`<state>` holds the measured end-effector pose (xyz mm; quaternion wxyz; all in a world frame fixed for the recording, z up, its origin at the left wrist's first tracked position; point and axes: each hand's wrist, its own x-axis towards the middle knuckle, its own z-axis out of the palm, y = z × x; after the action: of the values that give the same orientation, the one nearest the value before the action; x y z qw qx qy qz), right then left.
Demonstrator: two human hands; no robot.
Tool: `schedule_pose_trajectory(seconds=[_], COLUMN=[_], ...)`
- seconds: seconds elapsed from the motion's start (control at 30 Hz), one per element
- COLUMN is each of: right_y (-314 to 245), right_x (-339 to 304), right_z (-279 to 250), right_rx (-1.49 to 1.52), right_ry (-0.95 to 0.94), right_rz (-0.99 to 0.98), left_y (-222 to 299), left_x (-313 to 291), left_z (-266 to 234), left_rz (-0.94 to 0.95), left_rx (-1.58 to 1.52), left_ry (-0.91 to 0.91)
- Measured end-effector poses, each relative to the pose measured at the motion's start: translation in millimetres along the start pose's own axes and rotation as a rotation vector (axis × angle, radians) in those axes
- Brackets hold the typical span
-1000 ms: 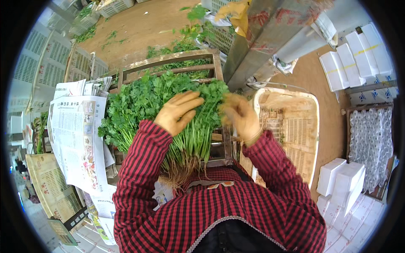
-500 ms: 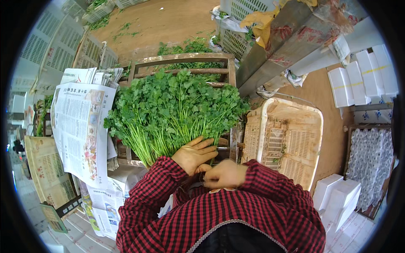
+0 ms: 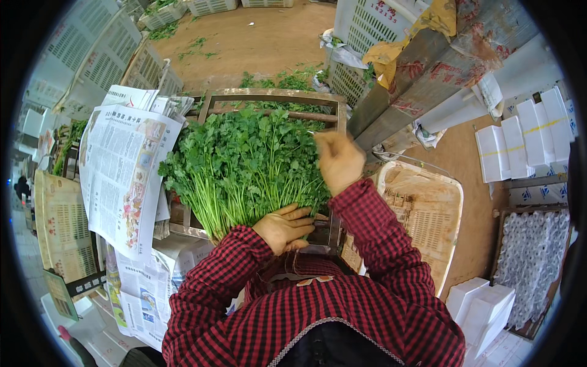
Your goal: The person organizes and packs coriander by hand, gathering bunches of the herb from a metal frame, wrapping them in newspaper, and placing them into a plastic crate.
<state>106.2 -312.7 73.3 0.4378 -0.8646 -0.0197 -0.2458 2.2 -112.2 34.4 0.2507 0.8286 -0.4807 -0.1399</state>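
A broad heap of leafy green coriander (image 3: 244,153) lies on a slatted brown frame (image 3: 339,113) in front of me, its pale stems pointing toward me. My left hand (image 3: 284,230) rests on the stems at the heap's near right side, fingers stretched out and lying flat. Beside the leaves' right edge, my right hand (image 3: 339,162) is raised, its fingers curled together and somewhat blurred. Whatever may be pinched in those fingers is too small to make out.
Stacked newspapers (image 3: 122,165) lie left of the heap. An empty cream plastic crate (image 3: 452,232) stands at the right, with a metal post (image 3: 416,73) beyond it. White foam boxes (image 3: 483,312) are at the lower right. Crates (image 3: 110,55) are stacked at the far left.
My right hand has left its place beside my left hand, moving forward and right to the coriander's right edge. My left hand stays on the stems.
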Motion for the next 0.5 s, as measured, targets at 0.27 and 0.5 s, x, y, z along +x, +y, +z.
schedule_pose_trajectory(seconds=[0.27,0.5], right_y=[-4.7,-7.2], right_x=[31.0,-4.0], right_z=[-18.5,20.5], right_rx=[0.272,0.314], right_ry=[-0.523,-0.199], right_rz=[0.467,0.501], left_y=[1.5,1.5], left_x=[-4.2,3.0], left_z=[4.3,4.0], left_rz=[0.011,0.049], left_rx=[0.013,0.014], left_ry=[0.074,0.112])
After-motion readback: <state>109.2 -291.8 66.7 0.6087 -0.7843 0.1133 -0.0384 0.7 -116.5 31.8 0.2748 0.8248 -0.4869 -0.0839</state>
